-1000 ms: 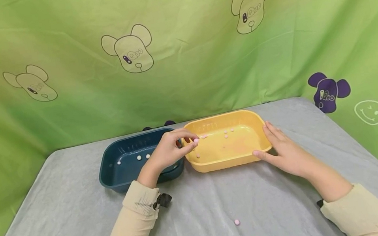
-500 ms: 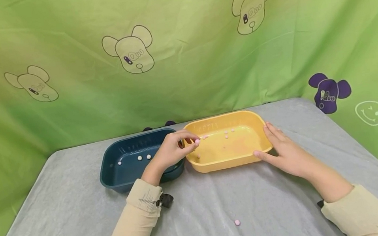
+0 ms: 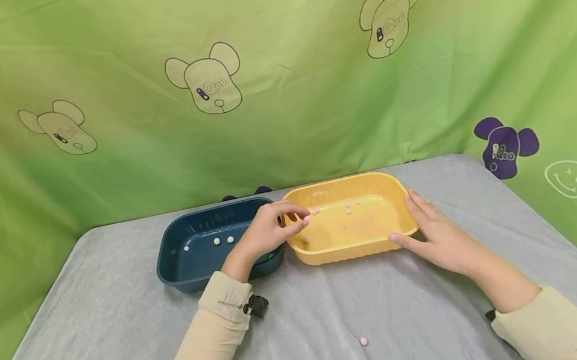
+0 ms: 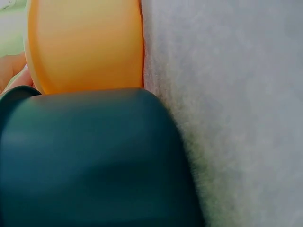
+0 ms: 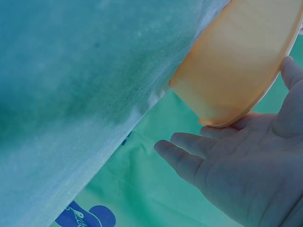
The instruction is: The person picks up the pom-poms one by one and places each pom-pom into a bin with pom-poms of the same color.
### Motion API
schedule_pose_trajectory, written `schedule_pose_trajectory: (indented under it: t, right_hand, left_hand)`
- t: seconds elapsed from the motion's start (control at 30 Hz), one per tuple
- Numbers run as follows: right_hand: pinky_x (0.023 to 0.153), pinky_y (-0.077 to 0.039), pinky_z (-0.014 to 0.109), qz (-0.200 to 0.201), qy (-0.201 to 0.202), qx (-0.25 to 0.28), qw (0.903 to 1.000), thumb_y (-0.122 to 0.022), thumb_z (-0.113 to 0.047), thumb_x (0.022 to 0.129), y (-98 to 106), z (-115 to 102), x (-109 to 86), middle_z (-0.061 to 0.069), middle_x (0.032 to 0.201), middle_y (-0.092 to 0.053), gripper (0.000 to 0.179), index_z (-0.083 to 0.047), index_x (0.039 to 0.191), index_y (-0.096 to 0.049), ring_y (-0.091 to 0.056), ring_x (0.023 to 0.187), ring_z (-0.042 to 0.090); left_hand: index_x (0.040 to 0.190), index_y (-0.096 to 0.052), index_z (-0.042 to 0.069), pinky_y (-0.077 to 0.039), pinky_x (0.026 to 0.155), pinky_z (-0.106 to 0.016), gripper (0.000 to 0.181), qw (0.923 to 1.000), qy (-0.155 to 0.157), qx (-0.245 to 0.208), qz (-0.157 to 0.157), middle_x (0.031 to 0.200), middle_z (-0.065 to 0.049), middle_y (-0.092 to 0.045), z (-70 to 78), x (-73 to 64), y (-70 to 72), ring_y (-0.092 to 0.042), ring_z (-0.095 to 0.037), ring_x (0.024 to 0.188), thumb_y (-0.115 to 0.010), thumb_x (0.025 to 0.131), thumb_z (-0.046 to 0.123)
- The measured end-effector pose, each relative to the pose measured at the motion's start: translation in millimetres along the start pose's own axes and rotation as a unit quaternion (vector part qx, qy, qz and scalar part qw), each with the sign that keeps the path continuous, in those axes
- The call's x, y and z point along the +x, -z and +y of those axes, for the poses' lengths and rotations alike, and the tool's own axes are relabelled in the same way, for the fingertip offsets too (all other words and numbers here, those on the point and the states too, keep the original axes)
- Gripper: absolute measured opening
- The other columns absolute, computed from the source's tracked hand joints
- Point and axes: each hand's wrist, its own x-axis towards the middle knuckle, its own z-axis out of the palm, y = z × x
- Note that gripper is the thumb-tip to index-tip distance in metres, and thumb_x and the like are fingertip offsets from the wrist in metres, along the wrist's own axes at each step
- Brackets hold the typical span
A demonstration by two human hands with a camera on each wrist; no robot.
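Note:
In the head view my left hand (image 3: 269, 229) reaches over the right end of a dark blue tub (image 3: 191, 275). Between thumb and fingertips it pinches a small pink ball (image 3: 307, 218), held over the left end of a yellow tub (image 3: 352, 251). My right hand (image 3: 447, 241) rests against the right end of the yellow tub, its thumb at the front rim and its fingers extended along the side. The right wrist view shows those fingers (image 5: 187, 158) fairly straight beside the tub. In the left wrist view only a bit of a hand shows behind the tubs.
Several small pink balls (image 3: 348, 211) lie in the yellow tub. White balls (image 3: 217, 241) sit in the blue tub. One more pink ball (image 3: 364, 341) lies on the grey cloth (image 3: 309, 335) near the front. A green printed curtain (image 3: 290, 113) hangs behind the table.
The head view has shifted slightly, so the whole scene sits a little lower and further right. The left hand keeps its pinch on the pink ball; the right hand stays at the yellow tub.

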Motion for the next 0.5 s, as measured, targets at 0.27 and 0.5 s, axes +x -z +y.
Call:
schedule_pose_trajectory:
  t: [0.27, 0.5]
  right_hand:
    - [0.116, -0.010, 0.070, 0.004, 0.002, 0.006, 1.0000, -0.055, -0.049, 0.099, -0.9, 2.2, -0.3, 0.026, 0.164, 0.005, 0.095, 0.007, 0.156, -0.004, -0.003, 0.147, 0.057]
    - [0.115, -0.011, 0.071, 0.003, 0.004, 0.000, 1.0000, -0.055, -0.049, 0.099, -1.3, 1.7, 1.3, 0.026, 0.164, 0.004, 0.095, 0.006, 0.156, -0.004, -0.004, 0.146, 0.058]
  left_hand:
    - [0.113, -0.074, 0.006, -0.051, 0.069, -0.023, 0.023, 0.9999, 0.005, -0.001, -0.012, 0.103, -0.006, -0.072, 2.3, -2.2, 2.7, -0.062, -0.017, 0.093, -0.068, 0.095, 0.019]
    - [0.113, -0.074, 0.009, -0.050, 0.070, -0.024, 0.023, 0.9999, 0.002, 0.014, -0.008, 0.105, -0.003, -0.072, 6.1, -10.9, 9.4, -0.062, -0.019, 0.096, -0.068, 0.095, 0.021]
